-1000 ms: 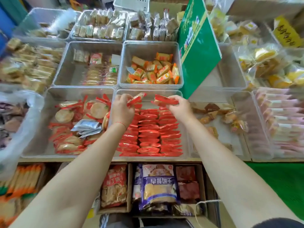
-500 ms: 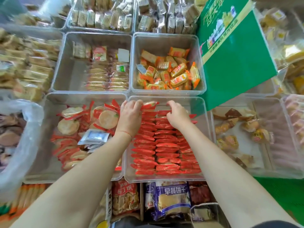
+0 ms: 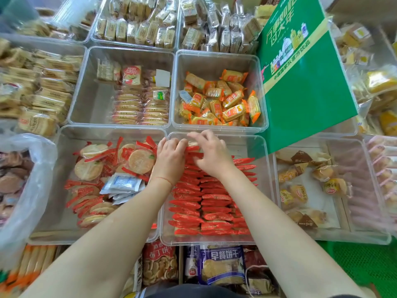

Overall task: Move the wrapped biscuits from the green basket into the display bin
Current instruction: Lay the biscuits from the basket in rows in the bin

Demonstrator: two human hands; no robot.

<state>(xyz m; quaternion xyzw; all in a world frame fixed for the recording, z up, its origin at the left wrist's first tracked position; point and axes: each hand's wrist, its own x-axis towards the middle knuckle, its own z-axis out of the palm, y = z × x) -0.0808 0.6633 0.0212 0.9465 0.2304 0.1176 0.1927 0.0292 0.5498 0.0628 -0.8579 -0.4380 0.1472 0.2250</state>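
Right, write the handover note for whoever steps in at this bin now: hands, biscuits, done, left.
Left hand: at the far end of the left row, fingers curled onto the red-wrapped biscuits.
Right hand: beside it on the same packs, fingertips blurred, grip unclear.
Display bin: biscuits stand in two neat rows, near wall to the hands.
Done: most of the bin filled.
Left: a bare strip at the far wall; settle the last packs. The green basket is not clearly in view.

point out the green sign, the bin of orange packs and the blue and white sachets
green sign (image 3: 305, 89), head view, its plain lower face
orange pack bin (image 3: 217, 59), head view, far clear wall
sachets (image 3: 122, 182), head view, top sachet's middle
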